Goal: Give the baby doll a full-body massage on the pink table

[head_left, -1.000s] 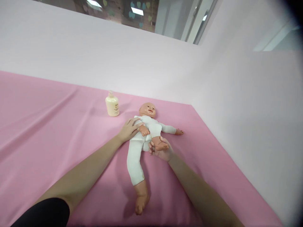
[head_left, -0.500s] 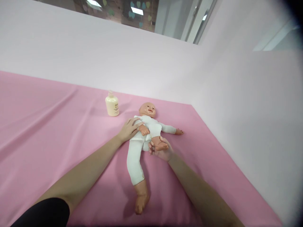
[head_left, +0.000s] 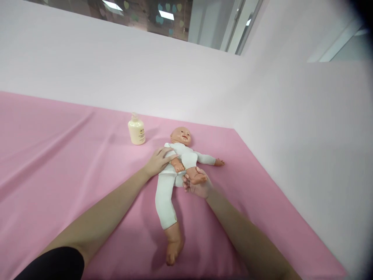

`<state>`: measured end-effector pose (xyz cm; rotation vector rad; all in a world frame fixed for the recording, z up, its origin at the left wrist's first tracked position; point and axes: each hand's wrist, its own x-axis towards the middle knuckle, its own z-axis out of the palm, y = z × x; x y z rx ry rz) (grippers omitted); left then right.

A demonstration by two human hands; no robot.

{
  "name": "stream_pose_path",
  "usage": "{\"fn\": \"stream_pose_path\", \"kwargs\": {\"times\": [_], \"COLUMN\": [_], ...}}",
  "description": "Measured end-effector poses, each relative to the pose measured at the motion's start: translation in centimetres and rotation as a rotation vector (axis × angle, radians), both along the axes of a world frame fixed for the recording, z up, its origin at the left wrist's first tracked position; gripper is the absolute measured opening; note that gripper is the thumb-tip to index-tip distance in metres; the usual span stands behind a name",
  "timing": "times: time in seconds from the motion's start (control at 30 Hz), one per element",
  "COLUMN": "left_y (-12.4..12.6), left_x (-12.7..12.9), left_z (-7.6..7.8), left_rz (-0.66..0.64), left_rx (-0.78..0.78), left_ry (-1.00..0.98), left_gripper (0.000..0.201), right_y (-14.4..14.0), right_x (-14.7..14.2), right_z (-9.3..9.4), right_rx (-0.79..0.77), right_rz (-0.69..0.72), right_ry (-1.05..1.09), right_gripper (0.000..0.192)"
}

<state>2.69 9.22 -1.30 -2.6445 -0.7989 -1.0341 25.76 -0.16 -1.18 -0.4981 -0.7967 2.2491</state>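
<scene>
A baby doll point(head_left: 166, 194) with white cloth body and limbs lies on its back on a pink sheet, head away from me. My left hand point(head_left: 159, 160) is at the doll's side, its fingers laid over one arm and holding it against the belly; the doll's small fist pokes out beneath them. With my right hand point(head_left: 201, 186) I grip the doll's other leg near the ankle, fingers curled round from below. That leg is bent up toward the belly, while the leg nearer my left arm lies stretched toward me.
A cream pump bottle point(head_left: 136, 131) stands on the pink sheet point(head_left: 72, 155), left of the doll's head. White walls point(head_left: 122, 70) border the surface at the back and right. Beyond the back wall, a window point(head_left: 145, 17) shows reflected ceiling lights.
The bent leg and the doll's small fist have shifted very slightly. Both my hands keep their places on the doll; the whole view has moved a little.
</scene>
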Motion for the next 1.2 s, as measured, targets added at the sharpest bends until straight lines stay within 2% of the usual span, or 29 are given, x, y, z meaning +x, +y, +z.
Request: {"fn": "stream_pose_path", "kwargs": {"times": [0.57, 1.2], "left_y": [0.00, 0.08], "left_x": [-0.02, -0.11], "left_z": [0.05, 0.10], "left_rz": [0.043, -0.003], "left_rx": [-0.008, -0.036], "left_ry": [0.018, -0.019], "left_gripper": [0.040, 0.039], "right_y": [-0.16, -0.24], "right_x": [0.14, 0.20], "right_z": [-0.19, -0.35], "right_rx": [0.054, 0.090], "right_rz": [0.062, 0.106], "right_ry": [-0.040, -0.049], "right_gripper": [0.045, 0.047]}}
